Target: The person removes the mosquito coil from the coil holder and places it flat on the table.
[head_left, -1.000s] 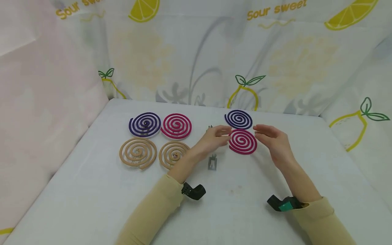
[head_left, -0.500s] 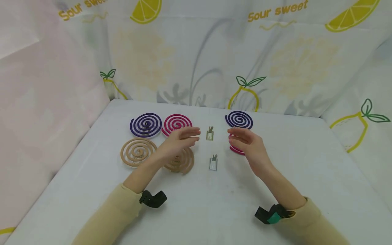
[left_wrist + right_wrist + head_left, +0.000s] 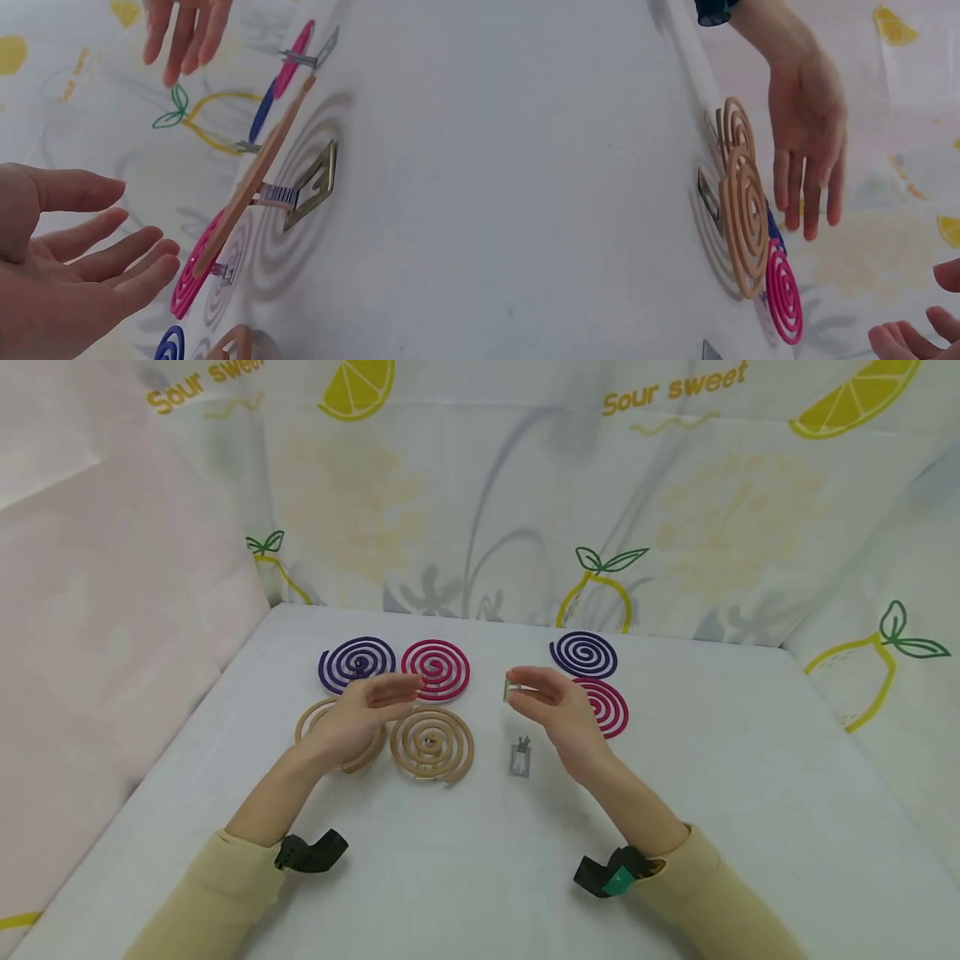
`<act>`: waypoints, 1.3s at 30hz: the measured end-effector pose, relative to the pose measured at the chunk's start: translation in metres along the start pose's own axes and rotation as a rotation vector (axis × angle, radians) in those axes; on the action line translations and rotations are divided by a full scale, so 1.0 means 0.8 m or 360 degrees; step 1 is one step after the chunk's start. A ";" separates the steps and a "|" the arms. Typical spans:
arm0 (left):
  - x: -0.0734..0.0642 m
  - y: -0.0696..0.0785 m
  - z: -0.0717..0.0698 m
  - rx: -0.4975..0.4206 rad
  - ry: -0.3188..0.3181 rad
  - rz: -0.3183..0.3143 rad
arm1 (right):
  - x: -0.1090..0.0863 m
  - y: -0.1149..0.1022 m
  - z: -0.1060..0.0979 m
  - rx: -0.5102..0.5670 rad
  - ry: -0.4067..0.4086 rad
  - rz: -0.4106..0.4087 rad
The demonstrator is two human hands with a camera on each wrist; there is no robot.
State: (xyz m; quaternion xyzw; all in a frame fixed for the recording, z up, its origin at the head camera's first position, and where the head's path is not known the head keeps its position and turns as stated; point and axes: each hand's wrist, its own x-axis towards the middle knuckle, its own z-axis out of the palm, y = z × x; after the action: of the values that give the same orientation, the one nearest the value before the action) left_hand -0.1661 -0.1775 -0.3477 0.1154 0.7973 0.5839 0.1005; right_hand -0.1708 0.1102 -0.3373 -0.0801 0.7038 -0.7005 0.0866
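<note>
In the head view my left hand (image 3: 363, 718) hovers over the left tan mosquito coil (image 3: 305, 725), hiding part of it. My right hand (image 3: 558, 706) hangs in the air between the gold metal stand (image 3: 507, 691) and the right pink coil (image 3: 613, 710), partly covering both. Both hands hold nothing, fingers extended and slightly bent. A second tan coil (image 3: 432, 743) lies near my left fingertips; the left wrist view shows this tan coil (image 3: 244, 187) raised on a metal stand (image 3: 322, 184). Behind are a left pink coil (image 3: 435, 668) and a left dark blue coil (image 3: 357, 662).
A right dark blue coil (image 3: 585, 654) lies behind the right pink one. One silver stand (image 3: 520, 760), its prongs raised, lies on the white table (image 3: 480, 877). Lemon-printed cloth (image 3: 450, 485) walls the back and sides.
Both hands have swept left: the left from beside the right-hand coils to above the left tan coil, the right from beside the right pink coil to near the gold stand. The coils look unmoved.
</note>
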 end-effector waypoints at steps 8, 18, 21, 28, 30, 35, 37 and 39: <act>0.002 -0.016 -0.019 0.0079 -0.0066 -0.0020 | 0.010 -0.007 0.024 0.0043 -0.0001 0.0010; 0.003 -0.024 -0.025 0.0152 -0.0229 -0.0069 | 0.003 0.009 0.037 -0.0012 -0.0078 0.0117; 0.005 -0.026 -0.023 0.0136 -0.0258 -0.0061 | 0.004 0.016 0.043 -0.0050 -0.0099 0.0147; 0.005 -0.030 -0.018 0.0084 -0.0308 -0.0068 | 0.006 0.034 0.055 -0.0144 -0.0056 0.0240; 0.006 -0.032 -0.019 0.0087 -0.0310 -0.0077 | 0.006 0.038 0.057 -0.0136 -0.0059 0.0263; 0.006 -0.034 -0.020 0.0115 -0.0321 -0.0088 | 0.007 0.048 0.061 -0.0117 -0.0070 0.0288; 0.005 -0.033 -0.020 0.0141 -0.0322 -0.0096 | 0.007 0.052 0.062 -0.0095 -0.0075 0.0300; 0.004 -0.033 -0.021 0.0156 -0.0319 -0.0108 | 0.007 0.055 0.063 -0.0062 -0.0081 0.0311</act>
State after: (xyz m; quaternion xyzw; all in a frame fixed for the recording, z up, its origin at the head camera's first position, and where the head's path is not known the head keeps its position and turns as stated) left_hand -0.1760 -0.1990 -0.3677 0.1509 0.8143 0.5261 0.1935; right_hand -0.1642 0.0602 -0.3816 -0.0305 0.7193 -0.6726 0.1709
